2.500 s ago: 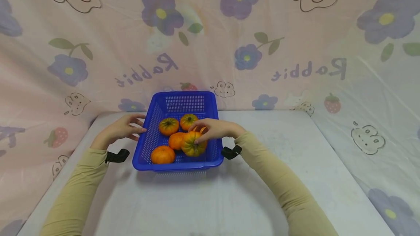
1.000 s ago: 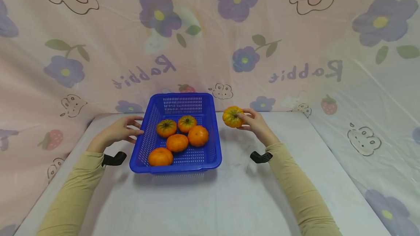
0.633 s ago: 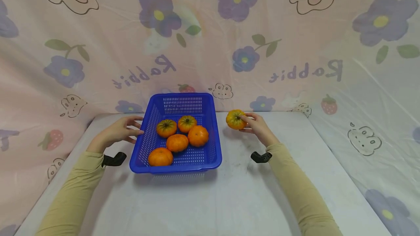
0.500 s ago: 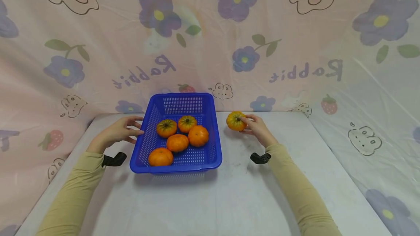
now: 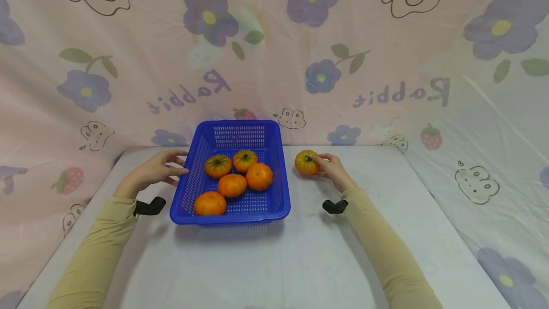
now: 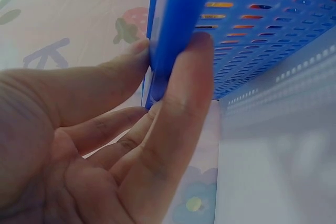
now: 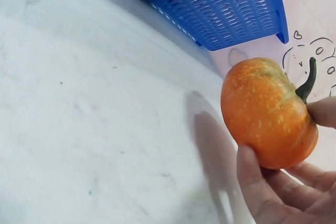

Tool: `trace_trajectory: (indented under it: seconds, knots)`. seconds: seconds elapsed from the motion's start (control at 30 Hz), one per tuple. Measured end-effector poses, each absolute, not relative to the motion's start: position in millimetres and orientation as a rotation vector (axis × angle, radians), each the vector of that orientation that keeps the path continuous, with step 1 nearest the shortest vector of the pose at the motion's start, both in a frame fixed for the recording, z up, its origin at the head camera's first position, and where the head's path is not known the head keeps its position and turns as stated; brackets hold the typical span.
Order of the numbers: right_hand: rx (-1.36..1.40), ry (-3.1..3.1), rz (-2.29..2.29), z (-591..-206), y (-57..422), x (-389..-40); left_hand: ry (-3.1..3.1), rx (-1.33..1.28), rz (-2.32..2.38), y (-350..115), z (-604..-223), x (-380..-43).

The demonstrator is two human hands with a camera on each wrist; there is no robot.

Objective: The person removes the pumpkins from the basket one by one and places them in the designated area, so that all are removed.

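My left hand (image 5: 155, 171) pinches the left rim of a blue plastic basket (image 5: 233, 220). In the left wrist view the thumb lies on one side of that rim and a finger (image 6: 181, 93) on the other. Right of the basket, my right hand (image 5: 336, 171) holds a small orange-and-green pumpkin (image 5: 305, 163) close over the table. The right wrist view shows the thumb by its dark stem (image 7: 308, 80) and the fingers (image 7: 252, 182) beneath its body. Inside the basket sit several more small pumpkins, including a plain orange one (image 5: 259, 177) and a green-topped one (image 5: 218, 166).
The basket stands on a white table (image 5: 257, 266), left of the middle and near the back. Behind and at both sides hangs a pink printed curtain (image 5: 266, 85). A black wrist camera (image 5: 150, 206) is strapped at the left cuff, another (image 5: 334, 206) at the right.
My right hand has lifted the green-and-orange pumpkin out of the basket, carried it right past the rim, then lowered it towards the table. The left hand has stayed at the basket's rim.
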State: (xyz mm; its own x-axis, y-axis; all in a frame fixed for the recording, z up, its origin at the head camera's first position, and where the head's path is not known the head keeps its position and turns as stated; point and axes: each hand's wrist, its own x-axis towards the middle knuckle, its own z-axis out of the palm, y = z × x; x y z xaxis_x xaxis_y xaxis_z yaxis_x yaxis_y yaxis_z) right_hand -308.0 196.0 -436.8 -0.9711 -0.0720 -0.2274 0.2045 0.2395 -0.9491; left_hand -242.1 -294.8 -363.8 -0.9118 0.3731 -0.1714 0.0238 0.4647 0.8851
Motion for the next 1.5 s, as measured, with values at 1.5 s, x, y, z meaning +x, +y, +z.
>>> trace_trajectory:
  seconds: [1.5]
  knots:
    - [0.294, 2.370, -1.840, -452.8, 189.1, -324.8, 2.394, 0.310, 1.425, -295.0, -367.2, -243.6]
